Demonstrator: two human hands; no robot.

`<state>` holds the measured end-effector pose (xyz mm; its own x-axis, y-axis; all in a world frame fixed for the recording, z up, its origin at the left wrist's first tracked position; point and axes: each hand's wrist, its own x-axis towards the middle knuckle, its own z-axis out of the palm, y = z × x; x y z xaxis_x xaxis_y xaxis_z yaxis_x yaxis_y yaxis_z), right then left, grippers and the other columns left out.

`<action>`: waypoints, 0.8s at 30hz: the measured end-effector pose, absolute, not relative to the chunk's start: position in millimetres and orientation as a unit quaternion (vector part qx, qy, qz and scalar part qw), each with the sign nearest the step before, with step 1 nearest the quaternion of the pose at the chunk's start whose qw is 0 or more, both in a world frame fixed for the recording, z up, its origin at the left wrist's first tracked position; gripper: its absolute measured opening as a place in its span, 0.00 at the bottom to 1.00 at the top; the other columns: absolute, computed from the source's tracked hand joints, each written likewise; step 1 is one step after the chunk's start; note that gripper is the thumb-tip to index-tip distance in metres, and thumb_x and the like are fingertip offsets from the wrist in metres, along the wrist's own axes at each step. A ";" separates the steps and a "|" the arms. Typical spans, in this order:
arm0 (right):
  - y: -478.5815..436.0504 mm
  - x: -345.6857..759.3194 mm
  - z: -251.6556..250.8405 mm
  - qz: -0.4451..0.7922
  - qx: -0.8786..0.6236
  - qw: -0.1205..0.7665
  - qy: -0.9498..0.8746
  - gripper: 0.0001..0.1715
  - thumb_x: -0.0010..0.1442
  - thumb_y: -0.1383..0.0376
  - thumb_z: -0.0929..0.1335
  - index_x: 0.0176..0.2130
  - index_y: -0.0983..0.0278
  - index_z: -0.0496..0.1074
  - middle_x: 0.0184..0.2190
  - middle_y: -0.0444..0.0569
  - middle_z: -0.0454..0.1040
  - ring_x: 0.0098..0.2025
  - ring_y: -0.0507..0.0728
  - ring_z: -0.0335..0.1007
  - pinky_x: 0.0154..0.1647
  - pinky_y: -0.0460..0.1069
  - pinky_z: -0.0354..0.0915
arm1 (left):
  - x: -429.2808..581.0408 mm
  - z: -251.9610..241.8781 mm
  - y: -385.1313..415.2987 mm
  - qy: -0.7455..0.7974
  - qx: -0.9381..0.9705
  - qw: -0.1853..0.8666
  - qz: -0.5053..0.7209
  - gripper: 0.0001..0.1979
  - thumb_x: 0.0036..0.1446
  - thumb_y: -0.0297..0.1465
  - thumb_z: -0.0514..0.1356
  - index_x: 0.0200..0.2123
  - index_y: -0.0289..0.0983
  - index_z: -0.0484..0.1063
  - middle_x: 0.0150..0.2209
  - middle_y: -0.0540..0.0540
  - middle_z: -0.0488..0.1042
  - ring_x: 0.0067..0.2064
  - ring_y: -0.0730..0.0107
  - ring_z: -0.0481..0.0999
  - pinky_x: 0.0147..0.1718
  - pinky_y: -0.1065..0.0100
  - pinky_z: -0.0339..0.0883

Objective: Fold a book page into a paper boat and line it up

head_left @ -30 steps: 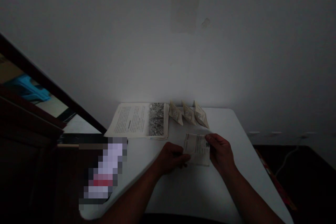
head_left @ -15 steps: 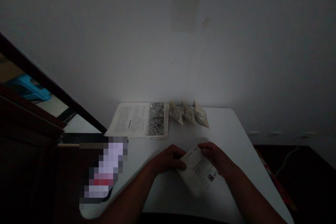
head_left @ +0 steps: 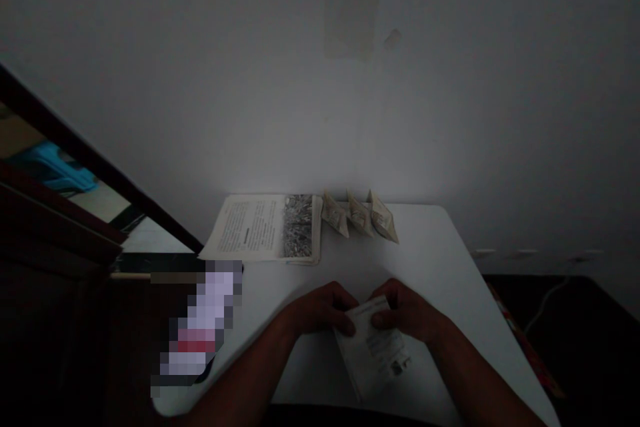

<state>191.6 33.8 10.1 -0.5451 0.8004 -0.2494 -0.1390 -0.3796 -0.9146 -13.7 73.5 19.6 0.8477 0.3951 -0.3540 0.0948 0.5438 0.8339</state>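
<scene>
The one camera, worn on the head, looks forward and down from the near side of the table (head_left: 425,233), above the left hand (head_left: 323,308) and right hand (head_left: 411,310), facing the far wall (head_left: 240,80).

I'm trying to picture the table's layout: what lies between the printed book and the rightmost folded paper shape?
Two more: a left shape beside the printed book, then a middle shape next to the rightmost shape. The head view shows this.
</scene>
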 end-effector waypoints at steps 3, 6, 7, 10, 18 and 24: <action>32.8 190.9 11.8 0.755 -0.350 0.309 -0.461 0.13 0.42 0.59 0.75 0.24 0.68 0.77 0.17 0.43 0.72 0.18 0.48 0.61 0.21 0.44 0.57 | -13.1 22.1 72.2 0.260 0.457 0.845 0.093 0.12 0.29 0.30 0.70 0.22 0.32 0.78 0.21 0.51 0.74 0.21 0.76 0.68 0.23 0.75 0.62; 33.0 191.3 11.7 0.761 -0.338 0.305 -0.463 0.14 0.42 0.59 0.75 0.24 0.69 0.76 0.17 0.42 0.71 0.18 0.47 0.60 0.21 0.44 0.56 | -12.4 22.9 71.6 0.257 0.452 0.849 0.092 0.12 0.28 0.30 0.70 0.23 0.31 0.78 0.21 0.50 0.75 0.21 0.76 0.68 0.23 0.74 0.62; 33.4 191.5 10.6 0.764 -0.333 0.302 -0.463 0.15 0.41 0.59 0.75 0.23 0.69 0.76 0.17 0.42 0.70 0.18 0.47 0.59 0.20 0.43 0.56 | -12.1 22.7 71.6 0.254 0.452 0.850 0.089 0.13 0.28 0.30 0.70 0.23 0.31 0.78 0.21 0.50 0.75 0.21 0.76 0.68 0.23 0.74 0.62; 35.2 191.9 4.4 0.775 -0.313 0.293 -0.463 0.18 0.39 0.58 0.76 0.21 0.71 0.75 0.15 0.42 0.69 0.17 0.47 0.58 0.20 0.44 0.56 | -11.6 21.0 71.7 0.244 0.447 0.856 0.084 0.12 0.28 0.29 0.70 0.22 0.31 0.78 0.20 0.50 0.74 0.20 0.76 0.67 0.22 0.74 0.61; 36.4 192.0 -5.1 0.791 -0.285 0.296 -0.453 0.19 0.37 0.59 0.77 0.24 0.73 0.76 0.17 0.44 0.71 0.18 0.47 0.62 0.22 0.44 0.59 | -12.6 16.8 71.8 0.234 0.421 0.871 0.095 0.12 0.28 0.27 0.69 0.22 0.28 0.78 0.20 0.49 0.74 0.19 0.76 0.68 0.21 0.75 0.61; 35.7 190.7 3.0 0.802 -0.278 0.318 -0.423 0.19 0.39 0.59 0.77 0.26 0.72 0.76 0.20 0.46 0.74 0.23 0.50 0.69 0.27 0.45 0.64 | -14.9 16.8 73.9 0.239 0.399 0.874 0.139 0.11 0.27 0.27 0.69 0.22 0.29 0.78 0.19 0.48 0.74 0.20 0.75 0.68 0.20 0.75 0.59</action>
